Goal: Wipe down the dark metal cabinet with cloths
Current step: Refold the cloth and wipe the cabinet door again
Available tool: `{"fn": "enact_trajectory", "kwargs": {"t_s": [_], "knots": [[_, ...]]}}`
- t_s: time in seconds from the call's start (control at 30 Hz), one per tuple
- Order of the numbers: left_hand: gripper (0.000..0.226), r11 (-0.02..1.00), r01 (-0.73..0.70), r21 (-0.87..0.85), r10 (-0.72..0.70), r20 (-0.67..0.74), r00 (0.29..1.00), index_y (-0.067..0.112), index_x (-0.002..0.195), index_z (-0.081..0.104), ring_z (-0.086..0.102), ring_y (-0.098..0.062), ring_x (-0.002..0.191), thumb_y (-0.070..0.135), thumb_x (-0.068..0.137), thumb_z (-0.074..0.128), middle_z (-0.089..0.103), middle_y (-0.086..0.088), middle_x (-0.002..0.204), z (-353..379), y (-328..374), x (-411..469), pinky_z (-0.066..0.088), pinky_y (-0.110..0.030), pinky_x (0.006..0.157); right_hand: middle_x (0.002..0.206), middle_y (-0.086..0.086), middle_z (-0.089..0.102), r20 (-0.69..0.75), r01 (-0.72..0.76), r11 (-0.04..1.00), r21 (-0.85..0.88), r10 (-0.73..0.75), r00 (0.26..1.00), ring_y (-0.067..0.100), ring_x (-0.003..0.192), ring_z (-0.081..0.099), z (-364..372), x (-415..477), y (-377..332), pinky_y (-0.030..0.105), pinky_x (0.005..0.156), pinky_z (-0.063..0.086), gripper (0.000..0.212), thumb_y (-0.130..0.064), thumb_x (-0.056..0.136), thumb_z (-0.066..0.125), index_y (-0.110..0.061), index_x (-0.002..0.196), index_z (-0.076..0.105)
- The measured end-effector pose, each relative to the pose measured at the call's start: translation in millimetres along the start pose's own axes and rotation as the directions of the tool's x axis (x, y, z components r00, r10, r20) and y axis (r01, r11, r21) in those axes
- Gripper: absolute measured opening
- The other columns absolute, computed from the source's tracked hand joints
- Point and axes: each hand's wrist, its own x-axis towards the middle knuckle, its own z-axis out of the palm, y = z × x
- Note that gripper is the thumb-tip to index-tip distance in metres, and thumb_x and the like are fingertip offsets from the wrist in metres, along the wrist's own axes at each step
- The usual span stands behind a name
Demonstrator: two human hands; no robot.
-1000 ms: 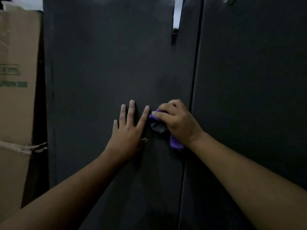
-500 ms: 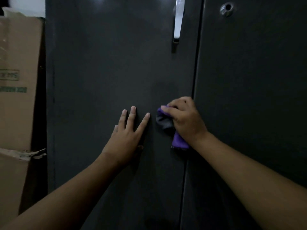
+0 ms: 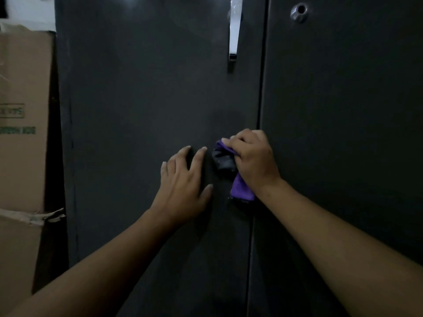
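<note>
- Wiping the dark metal cabinet (image 3: 148, 88), we have the purple-and-grey cloth (image 3: 241, 191) bunched against its left door, well below the chrome handle (image 3: 234, 30).
- Of our hands, the right hand (image 3: 254, 159) grips the cloth with curled fingers. The left hand (image 3: 183, 179) lies open on the door, below and left of the handle.
- We judge the cloth soft, light and easily crumpled, best held as a wad under the palm. The cabinet looks stiff and smooth.
- Right of the handle run the door seam (image 3: 262, 99) and a round lock (image 3: 298, 12); far left of it stand cardboard boxes (image 3: 23, 110). The handle juts out and would interrupt upward strokes.
</note>
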Motion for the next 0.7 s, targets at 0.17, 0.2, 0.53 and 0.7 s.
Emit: {"fn": "enact_trajectory", "kwargs": {"t_s": [0.17,0.2,0.53,0.7], "knots": [[0.077,0.982,-0.023,-0.189,0.001,-0.114,0.993,0.028,0.154,0.022,0.024,-0.021,0.135,0.050,0.091,0.060,0.030,0.000,0.151,1,27,17,0.037,-0.043,0.110,0.092,0.002,0.066,0.177,-0.024,0.999,0.038,0.017,0.984,0.016,0.089,0.051,-15,3,2,0.017,0.075,0.034,0.014,-0.019,0.090,0.065,-0.012,0.094,0.077],[0.074,0.969,0.024,-0.244,-0.049,-0.096,0.994,0.030,0.152,0.025,0.024,-0.020,0.131,0.049,0.091,0.061,0.033,0.000,0.146,-1,35,21,0.039,-0.041,0.106,0.096,0.002,0.066,0.218,-0.070,0.996,0.053,0.057,0.974,0.017,0.091,0.052,-20,7,1,0.019,0.076,0.035,0.016,-0.014,0.089,0.065,-0.013,0.098,0.078],[0.023,0.732,0.258,-0.631,-0.311,0.027,0.950,0.032,0.100,0.052,0.062,-0.020,0.100,0.011,0.092,0.059,0.061,0.007,0.098,-40,68,37,0.052,-0.046,0.094,0.094,-0.005,0.072,0.428,-0.549,0.689,0.473,0.364,0.827,-0.007,0.082,0.062,-78,25,-26,0.008,0.077,0.047,0.039,0.017,0.075,0.061,-0.011,0.098,0.076],[0.024,0.708,0.247,-0.661,-0.378,-0.060,0.924,0.037,0.086,0.053,0.069,-0.026,0.091,0.013,0.087,0.059,0.066,0.002,0.093,-104,78,6,0.059,-0.050,0.082,0.109,0.017,0.064,0.611,-0.664,0.320,0.676,0.260,0.747,0.015,0.093,0.062,-120,39,-47,0.017,0.076,0.053,0.047,0.021,0.076,0.059,0.000,0.118,0.065]]}}
